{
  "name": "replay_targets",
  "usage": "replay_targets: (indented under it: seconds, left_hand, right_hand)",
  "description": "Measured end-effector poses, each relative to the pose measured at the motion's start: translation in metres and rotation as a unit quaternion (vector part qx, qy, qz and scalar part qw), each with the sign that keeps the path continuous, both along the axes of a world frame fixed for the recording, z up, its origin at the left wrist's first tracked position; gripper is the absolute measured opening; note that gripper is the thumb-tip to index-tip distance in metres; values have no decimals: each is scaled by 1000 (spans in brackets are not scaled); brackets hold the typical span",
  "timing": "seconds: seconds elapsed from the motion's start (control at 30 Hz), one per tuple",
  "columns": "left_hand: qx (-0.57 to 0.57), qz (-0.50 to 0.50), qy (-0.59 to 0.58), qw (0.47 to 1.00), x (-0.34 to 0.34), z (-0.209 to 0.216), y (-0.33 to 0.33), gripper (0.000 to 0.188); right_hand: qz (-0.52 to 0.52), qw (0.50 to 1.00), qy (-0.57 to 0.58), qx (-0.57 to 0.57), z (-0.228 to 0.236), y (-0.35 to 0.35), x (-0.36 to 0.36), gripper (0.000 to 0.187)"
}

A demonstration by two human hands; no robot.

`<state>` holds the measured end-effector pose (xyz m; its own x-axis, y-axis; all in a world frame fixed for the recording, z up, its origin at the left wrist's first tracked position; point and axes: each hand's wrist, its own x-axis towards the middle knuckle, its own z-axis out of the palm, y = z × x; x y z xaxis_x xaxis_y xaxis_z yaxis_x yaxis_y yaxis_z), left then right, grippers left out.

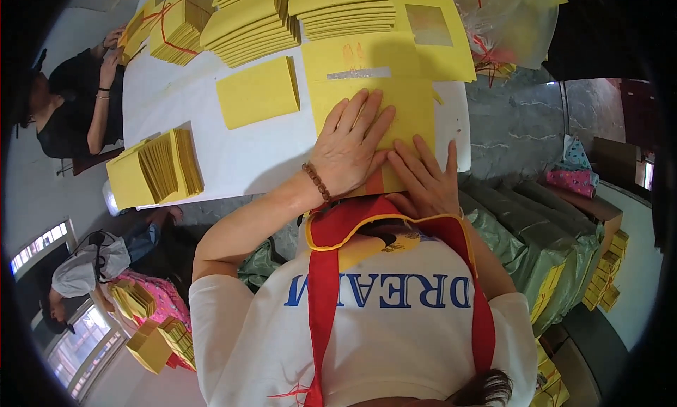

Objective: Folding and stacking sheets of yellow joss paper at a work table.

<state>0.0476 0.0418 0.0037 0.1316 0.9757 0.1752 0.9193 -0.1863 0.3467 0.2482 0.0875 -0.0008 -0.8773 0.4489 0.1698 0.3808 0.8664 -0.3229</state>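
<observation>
The white tabletop [183, 111] fills the upper middle of the frame, with the person's white shirt [395, 350] below. Large blue letters cross the shirt's front, upside down in the view, under a red apron [324, 322] with yellow edging. Stacks of folded yellow paper [345, 12] crowd the upper edge, beside a bundle tied with red string [180, 26] at the upper left. The yellow sheet [409, 114] lies at the tabletop's near edge, right of the frame's centre, directly beneath the fingers of both hands. Just above it, faint reddish marks stand on yellow paper, too unclear to read, and a silvery strip [360, 73] lies just beyond the left fingertips. The left hand [355, 142] rests palm down, its fingers extended and slightly parted on the sheet. The right hand [430, 185] lies near the sheet's lower right corner, its fingers spread wider; whether its thumb reaches under the edge cannot be told. A folded yellow piece [257, 93] lies apart to the left. A brown beaded bracelet [315, 181] circles the left wrist.
</observation>
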Motion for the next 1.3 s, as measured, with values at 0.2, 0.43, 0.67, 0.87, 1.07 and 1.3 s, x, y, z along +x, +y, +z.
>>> replay_targets:
  seconds: [0.2, 0.43, 0.67, 0.87, 1.07, 1.3]
  left_hand:
    - [19, -20, -18, 999, -4, 2, -2, 62]
    - [31, -83, 0, 996, -9, 7, -7, 52]
    - [89, -64, 201, 973, 7, 7, -15, 57]
    - [84, -14, 131, 988, -7, 10, -7, 51]
    - [260, 79, -2, 962, -82, 32, -32, 52]
    - [174, 133, 207, 954, -180, -72, -60, 61]
  right_hand:
    - [-1, 999, -19, -35, -5, 1, 3, 65]
    - [-8, 1000, -7, 2, -3, 0, 1, 58]
    - [0, 997, 41, -71, 7, 23, -4, 41]
    - [-151, 885, 255, -359, 17, 33, -6, 29]
    - [-192, 844, 343, -365, 7, 24, 0, 32]
    - [-165, 895, 261, -322, -1, 22, -6, 23]
